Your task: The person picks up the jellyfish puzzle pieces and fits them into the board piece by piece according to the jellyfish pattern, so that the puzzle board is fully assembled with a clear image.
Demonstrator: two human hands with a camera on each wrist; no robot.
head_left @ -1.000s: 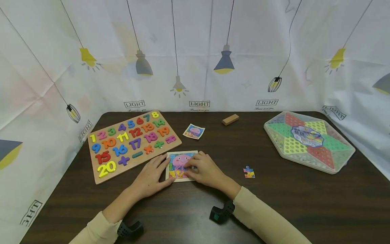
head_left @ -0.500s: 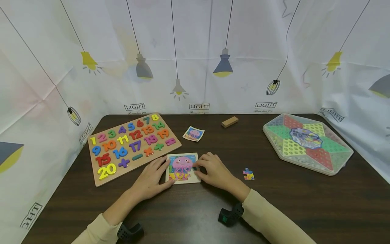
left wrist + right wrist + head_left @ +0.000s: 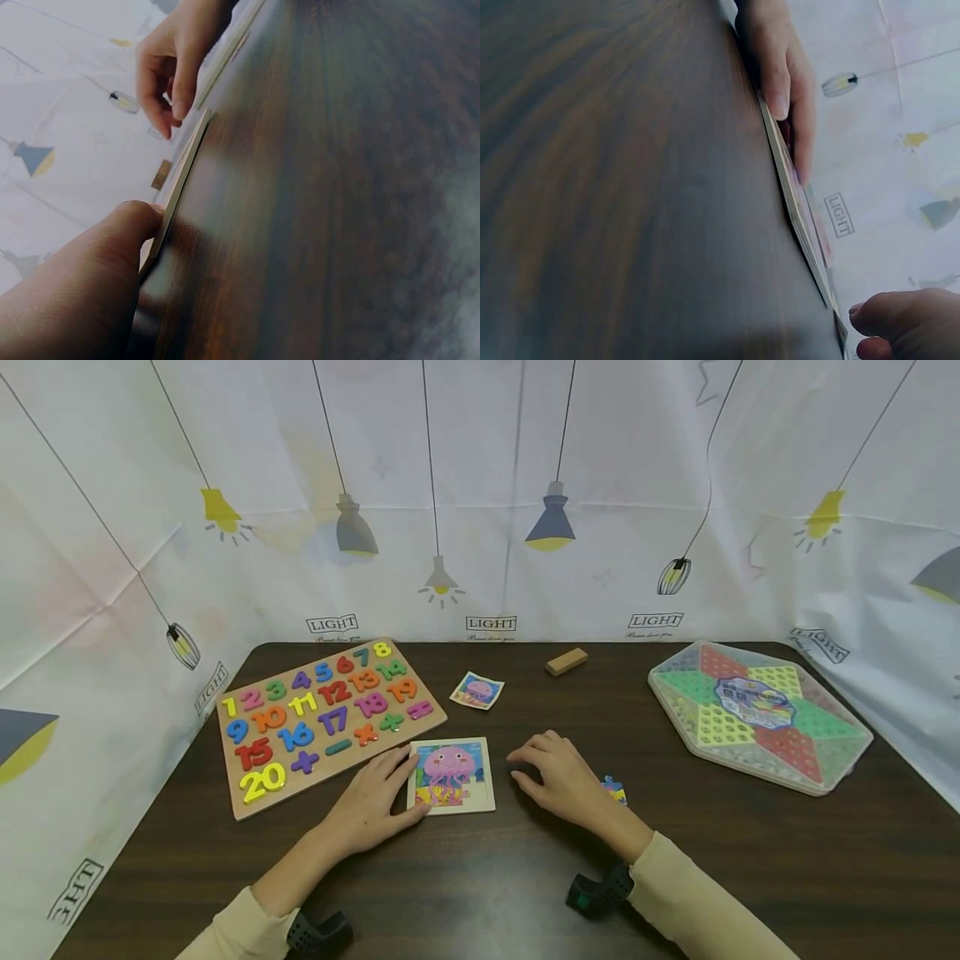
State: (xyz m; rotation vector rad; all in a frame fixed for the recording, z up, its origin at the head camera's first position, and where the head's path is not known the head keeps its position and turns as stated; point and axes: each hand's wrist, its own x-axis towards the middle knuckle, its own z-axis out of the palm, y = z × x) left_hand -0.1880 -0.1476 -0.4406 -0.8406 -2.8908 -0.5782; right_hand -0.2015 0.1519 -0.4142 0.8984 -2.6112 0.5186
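A small jigsaw puzzle in a pale wooden frame [image 3: 486,797] lies on the table, showing a pink jellyfish; its lower right part is bare. My left hand [image 3: 371,802] rests at the frame's left side, thumb on the near left corner and fingers at the far left one. To the right of the frame, my right hand [image 3: 562,781] is apart from it, fingers loosely bent and nothing visible in them. A loose puzzle piece [image 3: 617,792] lies beyond the right wrist, which partly hides it. In the left wrist view, the right hand [image 3: 174,67] hangs past the frame's far end.
A number board [image 3: 330,768] stands close to the left hand. Behind the puzzle are a jellyfish picture card [image 3: 477,690] and a small wooden block [image 3: 566,662]. A hexagonal game board [image 3: 757,714] lies at the right. A printed cloth [image 3: 480,485] surrounds the table.
My right hand has left the puzzle's picture and moved right, off the frame, now overlapping the loose piece. The jellyfish is uncovered. My left hand has stayed on the frame.
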